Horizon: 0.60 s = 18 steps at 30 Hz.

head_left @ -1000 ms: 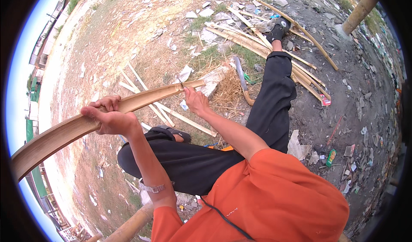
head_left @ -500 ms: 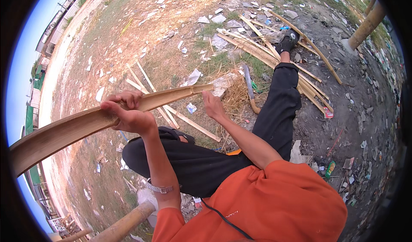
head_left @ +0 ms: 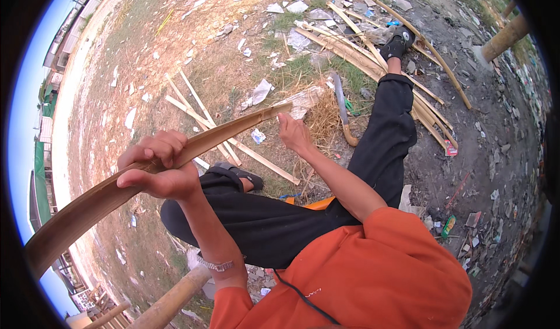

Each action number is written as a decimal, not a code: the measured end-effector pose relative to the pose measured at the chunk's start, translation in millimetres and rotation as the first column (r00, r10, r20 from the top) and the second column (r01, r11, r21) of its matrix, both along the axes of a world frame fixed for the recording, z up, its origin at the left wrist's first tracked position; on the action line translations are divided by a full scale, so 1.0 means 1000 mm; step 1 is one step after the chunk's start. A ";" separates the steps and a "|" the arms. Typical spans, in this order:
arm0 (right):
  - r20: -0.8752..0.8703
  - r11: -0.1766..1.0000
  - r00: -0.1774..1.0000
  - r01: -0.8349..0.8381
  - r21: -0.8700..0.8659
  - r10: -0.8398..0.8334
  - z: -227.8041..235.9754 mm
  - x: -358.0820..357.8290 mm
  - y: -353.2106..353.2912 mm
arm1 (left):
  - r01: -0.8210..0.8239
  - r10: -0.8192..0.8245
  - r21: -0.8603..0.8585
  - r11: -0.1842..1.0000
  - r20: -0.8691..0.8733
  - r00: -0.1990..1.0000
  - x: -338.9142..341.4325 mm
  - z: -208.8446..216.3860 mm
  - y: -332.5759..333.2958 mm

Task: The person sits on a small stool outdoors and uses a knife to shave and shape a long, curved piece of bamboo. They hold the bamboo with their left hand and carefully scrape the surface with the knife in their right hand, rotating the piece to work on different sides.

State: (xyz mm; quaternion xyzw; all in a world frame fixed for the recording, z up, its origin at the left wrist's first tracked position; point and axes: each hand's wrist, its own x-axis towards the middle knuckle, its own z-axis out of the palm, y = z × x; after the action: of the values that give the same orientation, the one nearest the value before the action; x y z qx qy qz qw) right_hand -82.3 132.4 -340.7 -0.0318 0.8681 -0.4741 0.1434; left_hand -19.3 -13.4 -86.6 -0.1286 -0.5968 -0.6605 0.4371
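A long, curved piece of split bamboo (head_left: 216, 140) slants across from the lower left to the middle. My left hand (head_left: 166, 168) is wrapped round its thicker part, fingers curled over the edge and thumb below. At the narrow far end, my right hand (head_left: 296, 135) is closed, with its thumb side against the bamboo's lower edge; some of its fingers are hidden. On dry grass just right of that hand lies a curved-blade knife (head_left: 340, 98) with a wooden handle.
Thin bamboo strips (head_left: 201, 110) lie crossed on the ground beyond my left hand. More strips (head_left: 350, 58) are piled under and beside my outstretched right leg (head_left: 385, 125). A bent pole (head_left: 431, 49) lies past them. Wooden posts (head_left: 506, 37) stand at far right and lower left (head_left: 172, 297).
The bamboo has tilted more steeply, its near-left end dropping and its far end rising slightly. My left hand has shifted left and a little down along with it.
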 end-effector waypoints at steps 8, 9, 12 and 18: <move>0.072 0.975 0.991 0.097 0.199 -0.113 -0.086 -0.008 0.033 | -0.026 0.024 -0.066 0.997 -0.018 1.000 0.001 0.001 0.007; 0.038 0.972 0.983 0.172 0.162 -0.181 -0.091 -0.015 0.031 | -0.103 0.103 -0.020 0.994 -0.024 0.994 -0.006 0.005 0.008; 0.020 0.984 0.984 0.174 0.034 -0.175 -0.062 -0.012 0.016 | -0.233 0.233 0.079 0.969 0.012 0.972 -0.007 0.001 0.011; 0.090 0.990 0.988 0.122 0.077 -0.129 -0.044 -0.009 -0.014 | -0.243 0.245 0.080 0.967 -0.006 0.970 -0.004 -0.001 0.015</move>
State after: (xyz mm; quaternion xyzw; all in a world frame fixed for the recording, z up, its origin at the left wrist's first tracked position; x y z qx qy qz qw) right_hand -91.5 118.0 -384.9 0.0505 0.8769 -0.4521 0.1551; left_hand -23.7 2.0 -87.1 -0.0421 -0.5782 -0.6236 0.5245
